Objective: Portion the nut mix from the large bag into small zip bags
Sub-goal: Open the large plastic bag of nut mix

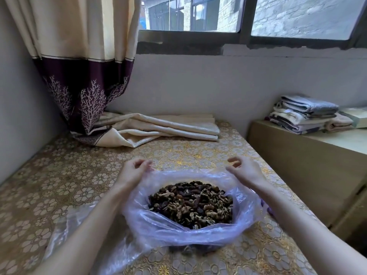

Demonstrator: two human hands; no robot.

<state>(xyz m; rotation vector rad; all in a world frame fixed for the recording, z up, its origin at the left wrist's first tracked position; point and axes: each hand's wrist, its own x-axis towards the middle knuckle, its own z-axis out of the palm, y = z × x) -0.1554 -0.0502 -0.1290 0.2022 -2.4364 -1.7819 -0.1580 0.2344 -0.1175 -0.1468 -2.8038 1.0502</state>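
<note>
Fingers of the left hand (pixel 135 171) curl loosely at the far-left rim of the large bag (pixel 158 231), the tips seeming to pinch or just touch the thin plastic there; whether they truly grip it cannot be told. Fingers of the right hand (pixel 243 169) curl loosely too, hovering at the far-right rim and holding nothing that shows.

Between and nearer than both sets of fingertips lies the nut mix (pixel 191 205), heaped in the open mouth of the bag, which stretches widest from one hand across to the other. Both hands sit about equally close to the nuts, one at each end of that span.

Nearer than the left fingers, beside the left forearm, clear plastic (pixel 65 235) lies flat on the patterned tablecloth (pixel 59 175); likely the small zip bags, though that is unsure. Reaching it would mean drawing the left hand back and outward; no portion looks started. Beyond the fingers a folded curtain (pixel 158 126) rests on the table.
</note>
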